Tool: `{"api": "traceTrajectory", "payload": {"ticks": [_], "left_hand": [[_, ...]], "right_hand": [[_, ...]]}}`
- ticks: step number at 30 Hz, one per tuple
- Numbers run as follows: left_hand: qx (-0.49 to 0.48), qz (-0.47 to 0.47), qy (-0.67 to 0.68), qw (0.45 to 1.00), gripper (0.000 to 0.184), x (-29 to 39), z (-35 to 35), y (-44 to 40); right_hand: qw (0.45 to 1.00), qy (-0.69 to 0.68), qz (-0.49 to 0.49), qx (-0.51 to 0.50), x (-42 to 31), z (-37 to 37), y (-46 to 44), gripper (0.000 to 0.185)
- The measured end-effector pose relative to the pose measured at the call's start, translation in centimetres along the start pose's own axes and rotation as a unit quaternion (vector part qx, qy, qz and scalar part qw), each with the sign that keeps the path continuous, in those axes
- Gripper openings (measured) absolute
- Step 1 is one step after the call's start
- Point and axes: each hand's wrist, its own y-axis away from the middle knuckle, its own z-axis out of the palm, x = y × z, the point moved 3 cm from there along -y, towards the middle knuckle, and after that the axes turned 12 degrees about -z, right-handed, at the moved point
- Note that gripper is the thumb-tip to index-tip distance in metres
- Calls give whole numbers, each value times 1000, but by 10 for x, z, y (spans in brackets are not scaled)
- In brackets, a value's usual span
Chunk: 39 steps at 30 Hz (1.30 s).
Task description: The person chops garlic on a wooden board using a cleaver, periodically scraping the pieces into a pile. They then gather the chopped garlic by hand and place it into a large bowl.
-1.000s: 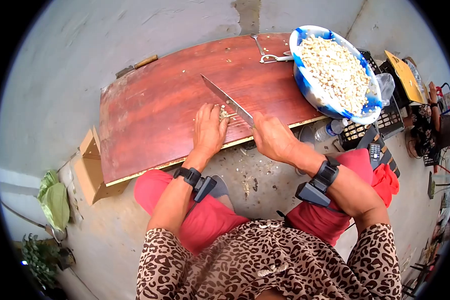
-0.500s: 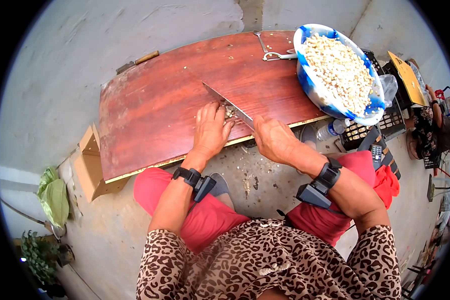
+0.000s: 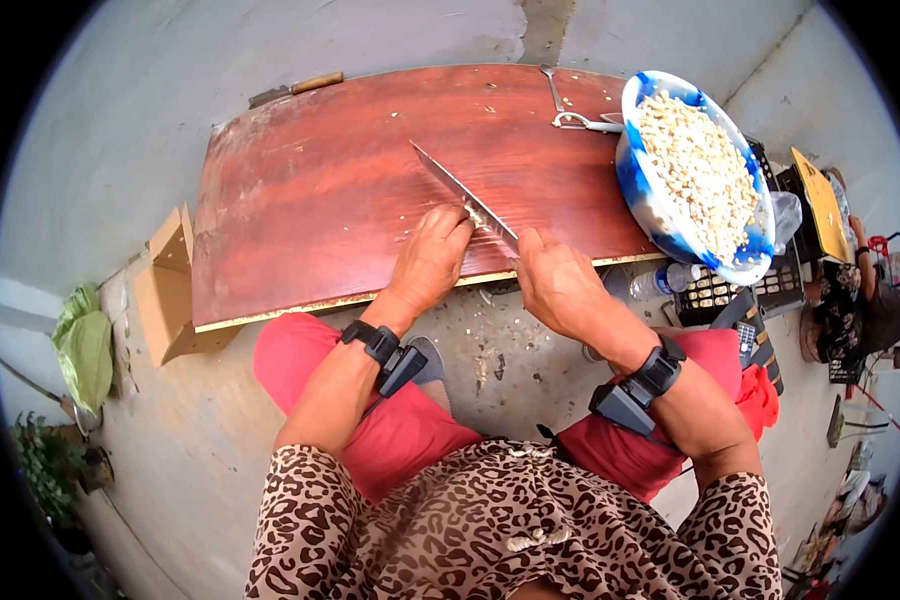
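Note:
My right hand (image 3: 560, 280) is closed round the handle end of a large knife (image 3: 462, 195), whose blade slants up and to the left over the red wooden table (image 3: 310, 210). Beside the blade, my left hand (image 3: 433, 250) has its fingers bent and pressed together at some small pale pieces (image 3: 478, 217). These pieces lie partly hidden by the fingers and the blade. A blue and white basin (image 3: 634, 180) full of chopped pale pieces (image 3: 700, 175) stands tilted at the table's right end.
A peeler (image 3: 587, 123) and a spoon (image 3: 552, 88) lie near the basin. Another wooden-handled tool (image 3: 296, 89) rests at the back edge. A cardboard box (image 3: 166, 300) stands left, a plastic bottle (image 3: 660, 282) below the basin. Another person (image 3: 850, 290) is at the far right.
The fingers of my left hand have drawn in from a flatter spread to a bent grip near the blade. The view has turned slightly, shifting the table and basin in the picture.

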Motion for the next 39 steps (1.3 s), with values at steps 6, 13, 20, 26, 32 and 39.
{"api": "traceTrajectory", "payload": {"ticks": [6,13,20,26,32,39], "left_hand": [[16,4,-3,1000,21,-2,1,0],[28,20,-9,999,19,-1,-1,0],[31,10,-22,999,19,0,-3,3],[24,2,-8,1000,20,-2,-3,3],[43,6,-9,999,11,-3,1,1],[19,-3,-5,1000,15,-3,-1,4]], "right_hand": [[1000,8,13,-19,0,5,-3,13],[999,-6,22,-43,1,12,-9,11],[1000,-7,10,-22,-5,9,-8,10],[1000,1,-4,-18,-2,10,-9,9],[1000,1,-20,-17,0,11,-11,9],[1000,-8,-28,-7,1,11,-12,9]]}}
